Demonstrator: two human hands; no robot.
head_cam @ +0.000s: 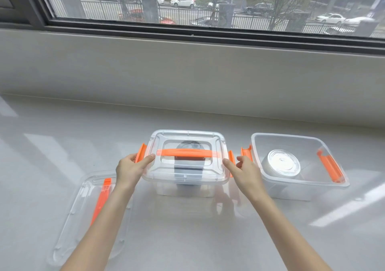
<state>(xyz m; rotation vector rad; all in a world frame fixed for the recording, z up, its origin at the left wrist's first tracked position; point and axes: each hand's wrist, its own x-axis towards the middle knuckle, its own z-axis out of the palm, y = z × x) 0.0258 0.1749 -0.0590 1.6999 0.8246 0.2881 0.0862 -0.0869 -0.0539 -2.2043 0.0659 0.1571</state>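
Note:
A clear plastic box [185,175] with its lid on and an orange carry handle [187,153] stands in the middle of the white sill. A dark round object shows through it. My left hand [130,167] pinches the orange side latch [141,153] on the box's left, thumb resting on the lid's edge. My right hand [242,169] pinches the orange latch [231,159] on the box's right side, thumb on the lid.
To the right stands a second clear box [300,166] with no lid, orange latches and a shiny metal bowl [281,165] inside. A loose clear lid [87,218] with an orange handle lies at the left under my forearm. A wall and a window rise behind.

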